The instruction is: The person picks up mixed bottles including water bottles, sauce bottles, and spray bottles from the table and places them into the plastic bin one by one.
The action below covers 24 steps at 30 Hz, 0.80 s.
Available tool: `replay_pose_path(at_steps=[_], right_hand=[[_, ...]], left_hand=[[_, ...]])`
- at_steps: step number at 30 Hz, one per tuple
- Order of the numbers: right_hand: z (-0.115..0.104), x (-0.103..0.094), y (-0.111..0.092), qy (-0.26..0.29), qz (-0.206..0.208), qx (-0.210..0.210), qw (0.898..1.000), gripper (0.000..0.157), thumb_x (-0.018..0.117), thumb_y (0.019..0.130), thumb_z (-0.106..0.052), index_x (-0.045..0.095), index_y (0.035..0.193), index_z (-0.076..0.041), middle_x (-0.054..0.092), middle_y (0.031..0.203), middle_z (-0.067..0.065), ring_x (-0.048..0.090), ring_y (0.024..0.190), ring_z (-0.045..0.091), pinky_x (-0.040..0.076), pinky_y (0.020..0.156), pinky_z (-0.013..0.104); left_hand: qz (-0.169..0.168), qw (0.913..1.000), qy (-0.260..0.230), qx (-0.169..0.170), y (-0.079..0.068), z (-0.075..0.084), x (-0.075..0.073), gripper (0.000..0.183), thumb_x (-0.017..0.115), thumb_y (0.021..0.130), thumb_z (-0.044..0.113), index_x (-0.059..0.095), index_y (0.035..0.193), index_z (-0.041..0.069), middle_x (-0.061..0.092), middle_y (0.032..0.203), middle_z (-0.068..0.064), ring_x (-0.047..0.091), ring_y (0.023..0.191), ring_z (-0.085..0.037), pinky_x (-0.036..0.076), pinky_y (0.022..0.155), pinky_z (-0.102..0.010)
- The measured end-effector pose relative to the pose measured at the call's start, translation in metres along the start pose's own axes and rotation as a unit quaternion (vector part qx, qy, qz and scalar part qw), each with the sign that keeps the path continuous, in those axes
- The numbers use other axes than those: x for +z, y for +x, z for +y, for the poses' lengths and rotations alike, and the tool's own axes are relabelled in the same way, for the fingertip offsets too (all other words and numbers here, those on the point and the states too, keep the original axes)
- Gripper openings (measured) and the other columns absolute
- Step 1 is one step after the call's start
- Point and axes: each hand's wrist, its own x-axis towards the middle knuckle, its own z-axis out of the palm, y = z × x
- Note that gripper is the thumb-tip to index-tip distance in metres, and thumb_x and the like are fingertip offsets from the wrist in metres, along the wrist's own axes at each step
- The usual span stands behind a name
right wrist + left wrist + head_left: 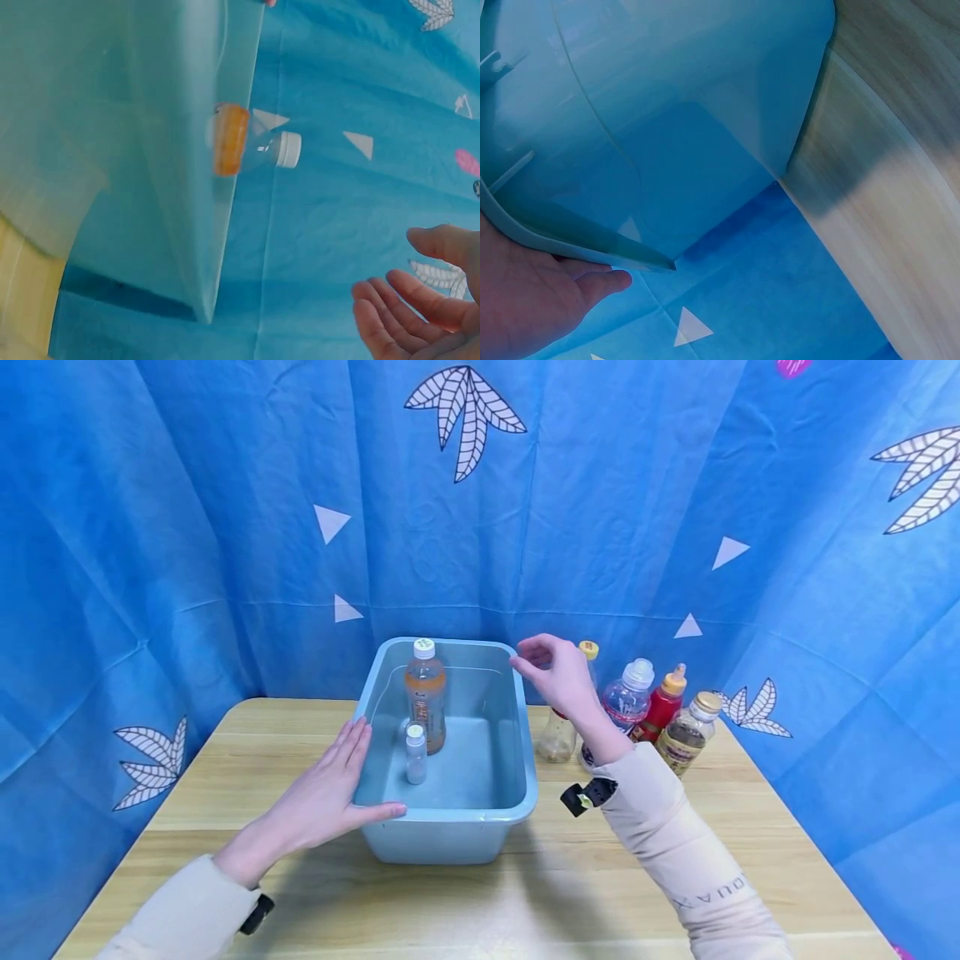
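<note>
A light blue plastic tub (472, 816) stands on the wooden table. My left hand (330, 793) (536, 304) lies along its near left rim with straight fingers and the thumb stretched over the front edge. Inside the tub, a clear drink bottle with an orange band (425, 681) (231, 139) and white cap stands upright. In front of it is a small white-capped bottle (416, 762). My right hand (558, 672) (420, 307) hovers by the tub's far right rim, fingers loosely bent, thumb apart from the fingertips, holding nothing.
Right of the tub stand a yellow-capped bottle (557, 739), partly behind my right arm, a clear plastic bottle (628, 693), a red squeeze bottle (662, 706) and a gold-capped bottle (686, 735). A blue patterned curtain (600, 485) hangs behind the wooden table (622, 893).
</note>
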Motion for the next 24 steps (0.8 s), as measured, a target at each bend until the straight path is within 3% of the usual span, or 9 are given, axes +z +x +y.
replay_pose_path(at_steps=[8, 24], right_hand=[[0.022, -0.004, -0.002, 0.024, 0.056, -0.01, 0.998, 0.027, 0.065, 0.081, -0.018, 0.062, 0.102, -0.001, 0.063, 0.095, 0.013, 0.058, 0.086, 0.022, 0.049, 0.076, 0.037], [0.053, -0.01, -0.001, 0.009, 0.145, 0.003, 0.989, 0.035, 0.066, 0.08, -0.019, 0.058, 0.109, 0.0, 0.058, 0.108, 0.015, 0.054, 0.096, 0.027, 0.046, 0.083, 0.038]], left_hand=[[-0.003, 1.0, 0.0, 0.001, 0.0, 0.0, 0.0, 0.113, 0.043, 0.067, 0.077, 0.013, 0.139, -0.006, 0.007, 0.145, -0.02, 0.005, 0.132, -0.034, 0.019, 0.102, -0.049], [0.003, 1.0, -0.004, 0.001, 0.0, -0.001, 0.001, 0.113, 0.043, 0.067, 0.077, 0.014, 0.138, -0.006, 0.007, 0.145, -0.02, 0.006, 0.132, -0.034, 0.02, 0.102, -0.049]])
